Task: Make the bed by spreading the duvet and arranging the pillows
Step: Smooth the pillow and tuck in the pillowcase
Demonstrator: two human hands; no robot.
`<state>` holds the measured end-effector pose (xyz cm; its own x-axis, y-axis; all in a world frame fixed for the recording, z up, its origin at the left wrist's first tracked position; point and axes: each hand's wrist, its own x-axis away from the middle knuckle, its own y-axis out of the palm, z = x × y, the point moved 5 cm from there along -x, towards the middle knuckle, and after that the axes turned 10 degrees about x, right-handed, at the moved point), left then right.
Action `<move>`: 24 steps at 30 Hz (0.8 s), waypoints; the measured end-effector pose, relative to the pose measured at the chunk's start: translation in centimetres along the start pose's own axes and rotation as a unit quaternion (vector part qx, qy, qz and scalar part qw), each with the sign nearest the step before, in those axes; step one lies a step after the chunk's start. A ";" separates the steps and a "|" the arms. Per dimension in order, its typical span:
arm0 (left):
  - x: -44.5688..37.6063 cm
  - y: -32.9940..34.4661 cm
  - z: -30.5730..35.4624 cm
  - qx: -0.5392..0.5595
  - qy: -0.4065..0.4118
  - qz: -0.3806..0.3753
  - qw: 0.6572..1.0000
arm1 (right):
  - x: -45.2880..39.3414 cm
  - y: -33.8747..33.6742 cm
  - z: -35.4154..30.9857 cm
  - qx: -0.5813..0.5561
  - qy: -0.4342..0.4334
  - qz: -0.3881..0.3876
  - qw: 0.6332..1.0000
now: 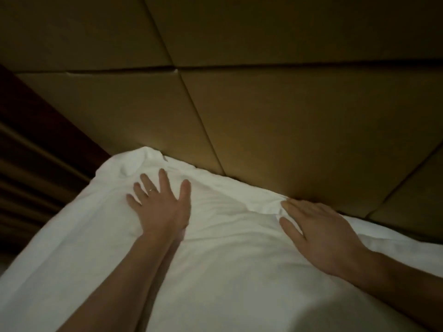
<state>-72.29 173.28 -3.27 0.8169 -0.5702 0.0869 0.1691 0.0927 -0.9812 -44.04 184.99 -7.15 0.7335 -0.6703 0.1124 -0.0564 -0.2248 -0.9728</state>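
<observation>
A white duvet point(227, 259) covers the bed and fills the lower half of the view, its top edge lying against the headboard. My left hand point(160, 204) rests flat on the duvet near its bunched top-left corner, fingers spread, a ring on one finger. My right hand point(318, 231) lies flat on the cloth further right, its fingertips touching a small raised fold at the top edge. Neither hand grips anything. No pillow can be seen.
A tan padded headboard point(263, 116) with panel seams rises directly behind the duvet's top edge. A dark wooden frame point(48, 130) and brown curtain folds point(28, 188) stand at the left. The room is dim.
</observation>
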 end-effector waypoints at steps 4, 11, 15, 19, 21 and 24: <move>2.0 -1.4 0.5 0.045 0.197 -0.005 0.979 | -2.0 -4.0 -9.7 -0.142 -0.173 0.009 0.975; -0.8 1.9 -4.9 -0.013 -0.016 0.074 0.997 | -4.5 3.3 -2.0 0.011 -0.081 -0.103 0.991; -2.1 1.2 -4.4 -0.021 0.022 -0.039 0.999 | -4.2 -1.0 -7.6 -0.010 -0.106 0.005 0.994; 1.5 -0.5 -9.4 -0.034 0.049 0.001 0.998 | -2.8 -1.0 -14.0 -0.057 -0.249 -0.062 0.965; 2.9 -0.2 -11.7 -0.032 -0.019 0.049 0.998 | -1.5 0.9 -8.8 -0.003 -0.199 -0.092 0.976; 3.3 0.0 -12.0 0.031 -0.131 0.030 0.991 | 2.5 1.3 1.4 0.061 -0.075 -0.130 0.987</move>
<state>-76.25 161.63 -5.02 0.9400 -0.3321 0.0780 0.1423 0.1739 -0.9744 -41.36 184.02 -8.44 0.8050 -0.4870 0.3388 0.2216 -0.2830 -0.9332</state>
